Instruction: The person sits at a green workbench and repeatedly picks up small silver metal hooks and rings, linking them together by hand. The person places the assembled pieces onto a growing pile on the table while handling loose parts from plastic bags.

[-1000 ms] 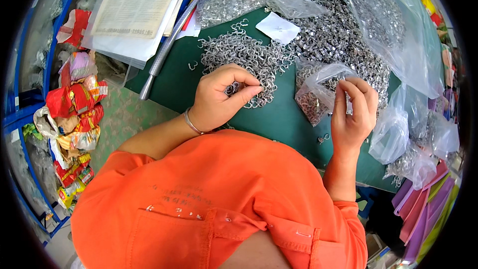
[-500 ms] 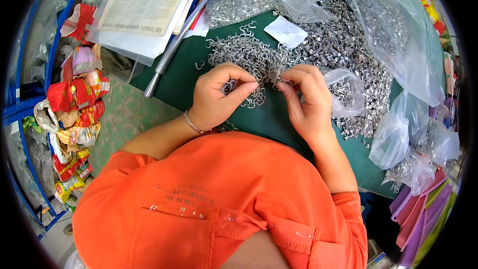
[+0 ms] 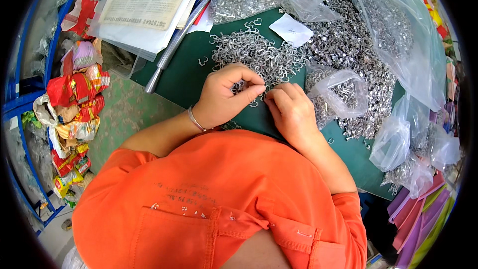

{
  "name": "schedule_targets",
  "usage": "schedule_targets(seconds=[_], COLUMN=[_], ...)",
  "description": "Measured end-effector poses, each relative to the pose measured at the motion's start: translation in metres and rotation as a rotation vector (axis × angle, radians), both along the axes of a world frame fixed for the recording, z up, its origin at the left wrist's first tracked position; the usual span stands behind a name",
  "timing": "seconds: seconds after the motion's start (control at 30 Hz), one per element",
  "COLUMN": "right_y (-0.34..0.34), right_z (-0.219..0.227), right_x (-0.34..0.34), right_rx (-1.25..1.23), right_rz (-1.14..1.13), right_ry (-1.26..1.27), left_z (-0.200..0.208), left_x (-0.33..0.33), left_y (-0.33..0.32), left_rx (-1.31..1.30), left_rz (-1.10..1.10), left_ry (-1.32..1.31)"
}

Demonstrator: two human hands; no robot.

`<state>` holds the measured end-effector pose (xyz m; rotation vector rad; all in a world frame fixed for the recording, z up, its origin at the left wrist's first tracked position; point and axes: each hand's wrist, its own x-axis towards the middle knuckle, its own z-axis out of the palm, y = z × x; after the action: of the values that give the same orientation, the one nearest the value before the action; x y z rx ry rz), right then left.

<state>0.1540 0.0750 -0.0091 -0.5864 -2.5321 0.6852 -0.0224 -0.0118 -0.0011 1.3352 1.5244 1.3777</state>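
My left hand [image 3: 229, 92], with a bracelet at the wrist, has thumb and forefinger closed in a pinch at the near edge of a pile of small curved metal hooks [image 3: 244, 52]. Just right of those fingertips, my right hand [image 3: 294, 114] is also closed, its thumb against its bent fingers. The fingertips of both hands nearly meet. Whatever lies in either pinch is too small or too hidden to name. Beside the right hand stands an opened clear plastic bag [image 3: 343, 92] with metal pieces in it.
A large heap of shiny small metal pieces [image 3: 366, 69] covers the right of the green table [image 3: 172, 82]. Clear bags [image 3: 398, 35] lie around it, near a white paper slip [image 3: 291, 30]. A metal rod [image 3: 172, 52] lies by printed sheets [image 3: 139, 2]. Blue shelving [image 3: 25, 104] stands left.
My right hand has moved left and toward me, its fingers now curled in close to the left fingertips. The left hand keeps its pinch. The whole view has shifted slightly.
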Motion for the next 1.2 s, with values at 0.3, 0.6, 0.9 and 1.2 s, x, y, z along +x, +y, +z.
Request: schedule_targets(seconds=[0.3, 0.6, 0.9, 1.2], right_y=[-0.002, -0.012, 0.006, 0.024], right_z=[0.017, 0.010, 0.043, 0.050], right_x=[0.020, 0.024, 0.039, 0.041], right_rx=[-0.453, -0.761, -0.096, 0.251], right_rz=[-0.081, -0.151, -0.165, -0.285], right_ry=[0.147, 0.399, 0.422, 0.192], left_z=[0.001, 0.001, 0.002, 0.004], left_x=[0.010, 0.013, 0.010, 0.003], left_y=[0.005, 0.010, 0.009, 0.005], left_rx=[-0.117, 0.058, 0.016, -0.033], left_rz=[-0.172, -0.243, -0.187, -0.094], left_ry=[0.047, 0.084, 0.037, 0.004])
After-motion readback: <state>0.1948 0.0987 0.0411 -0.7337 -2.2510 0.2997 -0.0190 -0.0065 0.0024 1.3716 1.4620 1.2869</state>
